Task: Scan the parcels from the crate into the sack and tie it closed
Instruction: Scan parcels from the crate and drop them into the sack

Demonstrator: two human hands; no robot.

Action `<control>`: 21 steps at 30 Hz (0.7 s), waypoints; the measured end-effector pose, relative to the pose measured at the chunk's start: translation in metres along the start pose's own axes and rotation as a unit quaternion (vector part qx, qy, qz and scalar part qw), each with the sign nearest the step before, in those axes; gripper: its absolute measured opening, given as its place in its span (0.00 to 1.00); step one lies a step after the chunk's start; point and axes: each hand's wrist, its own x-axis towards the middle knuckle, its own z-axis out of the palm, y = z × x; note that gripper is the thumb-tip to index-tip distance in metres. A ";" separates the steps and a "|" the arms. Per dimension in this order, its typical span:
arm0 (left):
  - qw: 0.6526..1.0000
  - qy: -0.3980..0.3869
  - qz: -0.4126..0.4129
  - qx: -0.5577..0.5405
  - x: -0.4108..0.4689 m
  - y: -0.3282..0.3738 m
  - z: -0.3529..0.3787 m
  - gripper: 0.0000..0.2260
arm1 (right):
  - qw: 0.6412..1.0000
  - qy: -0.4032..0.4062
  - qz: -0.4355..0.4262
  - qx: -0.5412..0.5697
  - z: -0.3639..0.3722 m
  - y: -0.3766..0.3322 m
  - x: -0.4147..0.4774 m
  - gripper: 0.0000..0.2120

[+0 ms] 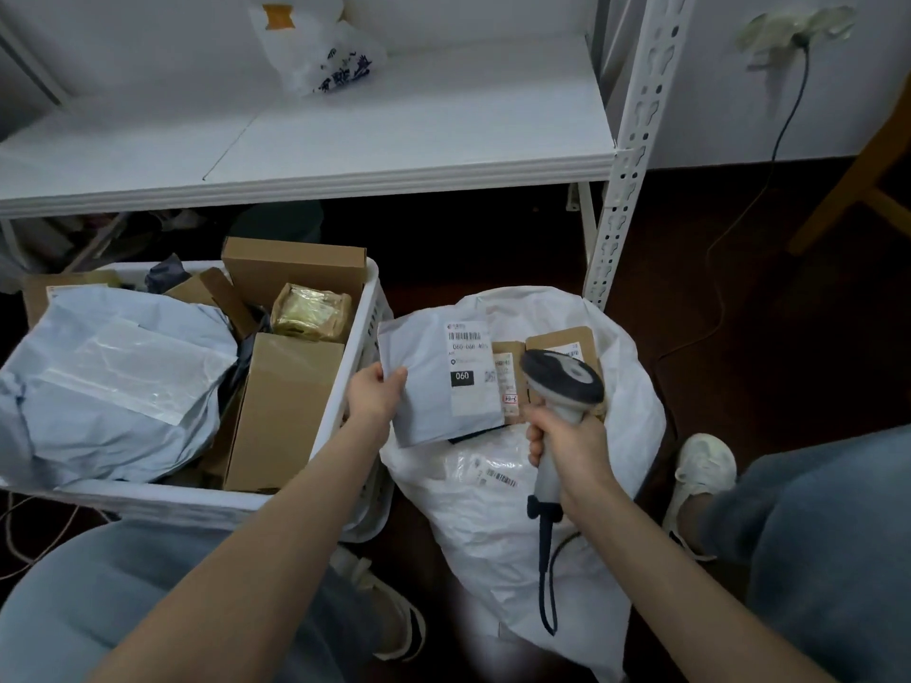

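Note:
My left hand (375, 394) grips a grey poly-mailer parcel (428, 386) by its left edge, label up, over the mouth of the white sack (626, 386) on the floor. My right hand (567, 448) holds a grey barcode scanner (562, 382) by the handle, its head just right of the parcel's label. Brown cardboard parcels (559, 343) and a white bagged one (493, 473) lie inside the sack. The white crate (367, 317) at the left holds a large grey mailer (113, 382), brown boxes (283, 406) and a tape-wrapped packet (310, 313).
A white metal shelf (345, 140) with a plastic bag (315, 46) stands behind the crate and sack. Its upright post (621, 189) is just behind the sack. My knees and shoes flank the sack. A cable (715, 268) runs over the dark floor at the right.

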 end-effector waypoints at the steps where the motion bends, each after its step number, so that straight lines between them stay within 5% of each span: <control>1: 1.000 0.002 -0.003 -0.008 0.006 0.002 0.007 0.04 | 1.000 0.012 0.003 0.012 -0.003 -0.003 0.008 0.07; 6: 0.998 -0.040 -0.050 0.022 0.024 -0.014 0.047 0.04 | 0.999 0.041 0.023 0.019 -0.012 0.000 0.034 0.08; 13: 0.980 -0.121 -0.089 0.127 0.025 -0.028 0.058 0.21 | 0.998 0.042 0.044 0.009 -0.007 0.012 0.043 0.07; 16: 0.982 -0.118 -0.052 0.141 0.023 -0.014 0.034 0.27 | 0.999 0.037 0.033 -0.005 0.007 0.010 0.040 0.04; 21: 0.970 -0.051 0.105 0.215 0.017 0.021 -0.025 0.19 | 0.999 -0.039 -0.012 -0.027 0.064 -0.002 0.020 0.04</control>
